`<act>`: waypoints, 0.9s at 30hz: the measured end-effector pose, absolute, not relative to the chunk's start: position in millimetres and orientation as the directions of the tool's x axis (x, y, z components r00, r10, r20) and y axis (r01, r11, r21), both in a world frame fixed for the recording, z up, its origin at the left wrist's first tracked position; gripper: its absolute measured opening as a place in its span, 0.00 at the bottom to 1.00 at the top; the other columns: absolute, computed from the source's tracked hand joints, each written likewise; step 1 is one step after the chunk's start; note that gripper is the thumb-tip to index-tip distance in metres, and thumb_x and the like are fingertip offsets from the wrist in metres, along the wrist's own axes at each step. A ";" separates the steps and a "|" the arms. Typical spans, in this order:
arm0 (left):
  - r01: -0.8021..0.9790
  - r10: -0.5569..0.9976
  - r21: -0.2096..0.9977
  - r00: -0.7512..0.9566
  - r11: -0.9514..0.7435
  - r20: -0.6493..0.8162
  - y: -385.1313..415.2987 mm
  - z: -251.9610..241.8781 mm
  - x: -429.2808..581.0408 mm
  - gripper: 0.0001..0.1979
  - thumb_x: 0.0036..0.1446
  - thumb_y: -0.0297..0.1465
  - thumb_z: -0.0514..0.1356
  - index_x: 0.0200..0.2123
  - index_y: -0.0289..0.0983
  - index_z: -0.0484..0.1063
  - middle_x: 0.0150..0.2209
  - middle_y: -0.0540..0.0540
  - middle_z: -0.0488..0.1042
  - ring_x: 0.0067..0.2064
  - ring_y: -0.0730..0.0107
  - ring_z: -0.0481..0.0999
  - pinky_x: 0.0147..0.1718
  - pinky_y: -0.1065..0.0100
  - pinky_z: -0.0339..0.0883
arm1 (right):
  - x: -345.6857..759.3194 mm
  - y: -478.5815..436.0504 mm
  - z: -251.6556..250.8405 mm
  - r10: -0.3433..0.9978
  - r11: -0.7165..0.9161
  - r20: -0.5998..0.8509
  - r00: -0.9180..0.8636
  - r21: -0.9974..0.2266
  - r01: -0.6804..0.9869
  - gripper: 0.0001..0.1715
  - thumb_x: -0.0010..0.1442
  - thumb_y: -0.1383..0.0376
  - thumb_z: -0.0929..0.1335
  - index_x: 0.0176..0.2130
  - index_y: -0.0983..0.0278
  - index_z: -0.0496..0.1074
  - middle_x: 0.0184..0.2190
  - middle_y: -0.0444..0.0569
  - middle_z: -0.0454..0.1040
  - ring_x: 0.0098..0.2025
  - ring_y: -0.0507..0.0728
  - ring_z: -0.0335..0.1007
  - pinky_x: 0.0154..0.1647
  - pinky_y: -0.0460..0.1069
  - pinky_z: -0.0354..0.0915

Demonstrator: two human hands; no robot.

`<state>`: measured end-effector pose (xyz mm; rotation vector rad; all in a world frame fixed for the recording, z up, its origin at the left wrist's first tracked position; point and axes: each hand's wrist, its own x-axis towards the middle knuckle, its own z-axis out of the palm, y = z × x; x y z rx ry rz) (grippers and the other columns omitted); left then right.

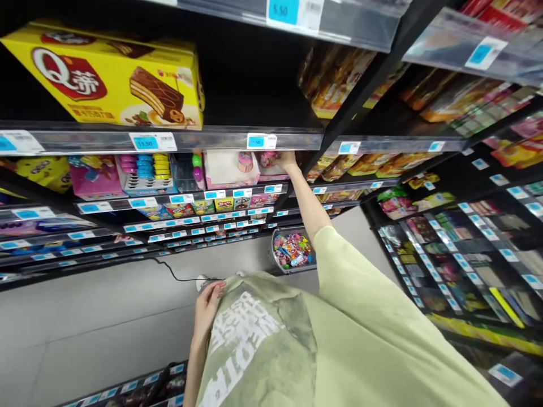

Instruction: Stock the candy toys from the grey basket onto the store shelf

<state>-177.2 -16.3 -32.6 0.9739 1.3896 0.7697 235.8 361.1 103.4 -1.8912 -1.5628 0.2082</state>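
My right hand (285, 162) reaches up into the second shelf, just under the price rail (262, 141). Its fingers are closed on a small pink packet (268, 159) beside a pink-and-white display box (224, 169). The fingertips are partly hidden by the rail. My left hand (208, 305) hangs at my side against the hem of my green printed shirt (271, 350). Its fingers lie loosely stretched and hold nothing.
A yellow cake box (114, 79) sits on the shelf above. Sweets and toys fill the lower shelves (144, 175), and a round bin of candies (292, 250) stands near the floor. More snack shelves (458, 226) run along the right. The floor (106, 316) is grey.
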 end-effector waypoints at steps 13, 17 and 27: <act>0.205 0.924 0.925 0.148 0.319 -0.352 16.8 -11.4 -154.4 0.28 0.55 0.56 0.61 0.45 0.37 0.77 0.46 0.36 0.83 0.45 0.52 0.83 0.47 0.55 0.76 | 197.2 359.8 111.9 0.898 -0.148 0.224 0.379 -0.655 0.741 0.12 0.55 0.64 0.76 0.36 0.71 0.76 0.42 0.61 0.80 0.58 0.72 0.72 0.65 0.61 0.63; 0.208 0.923 0.924 0.151 0.321 -0.354 17.9 -11.9 -151.6 0.29 0.55 0.56 0.61 0.44 0.36 0.77 0.46 0.36 0.83 0.45 0.52 0.83 0.48 0.55 0.76 | 195.0 356.0 118.5 0.891 -0.138 0.205 0.405 -0.727 0.672 0.12 0.55 0.65 0.77 0.36 0.70 0.75 0.41 0.59 0.80 0.58 0.72 0.72 0.64 0.61 0.65; 0.207 0.922 0.925 0.155 0.320 -0.354 21.4 -14.4 -153.4 0.28 0.55 0.56 0.62 0.44 0.37 0.77 0.44 0.36 0.83 0.44 0.53 0.83 0.47 0.55 0.75 | 191.0 359.0 125.1 0.898 -0.023 0.265 0.352 -0.770 0.637 0.12 0.63 0.63 0.70 0.42 0.70 0.74 0.40 0.52 0.82 0.56 0.57 0.71 0.66 0.51 0.61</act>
